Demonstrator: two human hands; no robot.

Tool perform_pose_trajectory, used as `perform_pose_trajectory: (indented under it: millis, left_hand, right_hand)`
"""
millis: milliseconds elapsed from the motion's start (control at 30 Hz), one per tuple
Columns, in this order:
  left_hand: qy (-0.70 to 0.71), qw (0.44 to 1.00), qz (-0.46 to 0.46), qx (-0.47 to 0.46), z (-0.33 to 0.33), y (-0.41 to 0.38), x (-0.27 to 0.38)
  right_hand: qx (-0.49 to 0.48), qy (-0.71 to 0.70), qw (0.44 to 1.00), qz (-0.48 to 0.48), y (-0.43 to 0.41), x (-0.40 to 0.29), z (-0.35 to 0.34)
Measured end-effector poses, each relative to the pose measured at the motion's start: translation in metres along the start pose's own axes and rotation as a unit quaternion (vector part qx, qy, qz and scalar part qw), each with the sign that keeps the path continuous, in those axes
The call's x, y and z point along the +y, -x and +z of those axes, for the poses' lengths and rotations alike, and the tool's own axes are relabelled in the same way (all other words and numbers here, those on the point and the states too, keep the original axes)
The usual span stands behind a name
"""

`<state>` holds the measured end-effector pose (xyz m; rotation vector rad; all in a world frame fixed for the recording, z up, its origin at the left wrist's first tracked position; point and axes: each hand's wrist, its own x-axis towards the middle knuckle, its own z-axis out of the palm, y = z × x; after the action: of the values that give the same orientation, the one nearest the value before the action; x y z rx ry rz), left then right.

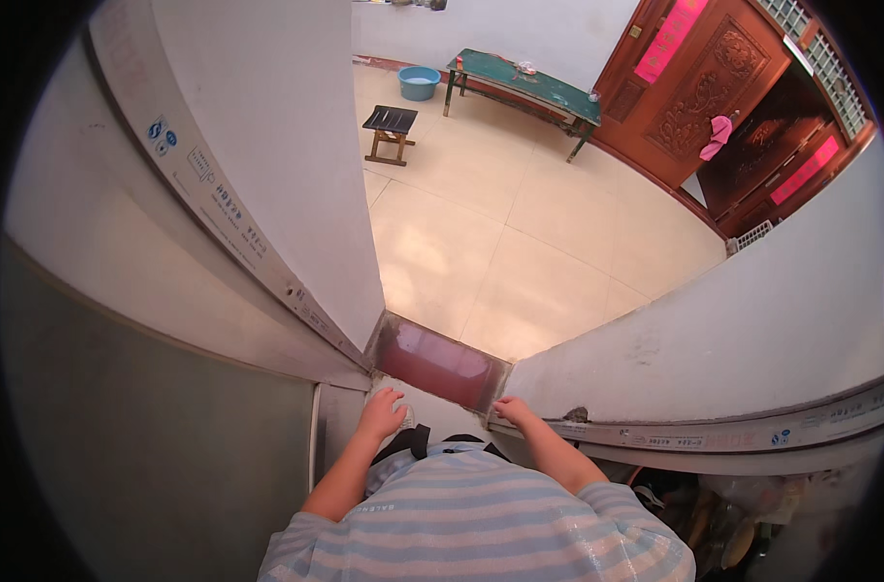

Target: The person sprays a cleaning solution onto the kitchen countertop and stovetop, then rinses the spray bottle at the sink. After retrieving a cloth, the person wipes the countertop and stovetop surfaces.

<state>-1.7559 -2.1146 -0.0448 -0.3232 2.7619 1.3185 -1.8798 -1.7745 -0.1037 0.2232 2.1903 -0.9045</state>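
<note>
My left hand (384,414) hangs in front of my body, fingers loosely bent and apart, with nothing in it. It is just short of a dark red threshold slab (433,358) in the doorway. My right hand (512,410) is held out near the right door jamb, its fingers loosely curled and slightly apart around nothing visible. Whether it touches the jamb I cannot tell. A black strap (419,441) shows at my waist between the forearms. Part of a light shoe (408,417) appears beside my left hand.
Metal door-frame strips (216,185) with printing line the opening, beside a frosted panel (151,407). Beyond stand a folding stool (390,131), a blue basin (419,84) and a green bench (529,84). A carved wooden door (704,94) stands at the far right; cluttered items (733,520) lie lower right.
</note>
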Motion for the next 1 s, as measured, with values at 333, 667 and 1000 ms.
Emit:
perform_pose_trajectory:
  millis: [333, 667, 1000]
  left_hand:
    - [0.048, 0.973, 0.199, -0.111, -0.016, -0.293, 0.191]
    - [-0.134, 0.979, 0.119, -0.102, 0.031, -0.578, 0.151]
    - [-0.054, 0.824, -0.552, -0.117, -0.034, -0.691, 0.072]
  right_hand:
    - [0.141, -0.355, 0.923, 0.045, -0.136, -0.079, -0.142]
    - [0.083, 0.055, 0.988, 0.114, -0.358, -0.093, -0.3]
    - [0.26, -0.116, 0.947, 0.15, -0.44, -0.083, -0.513]
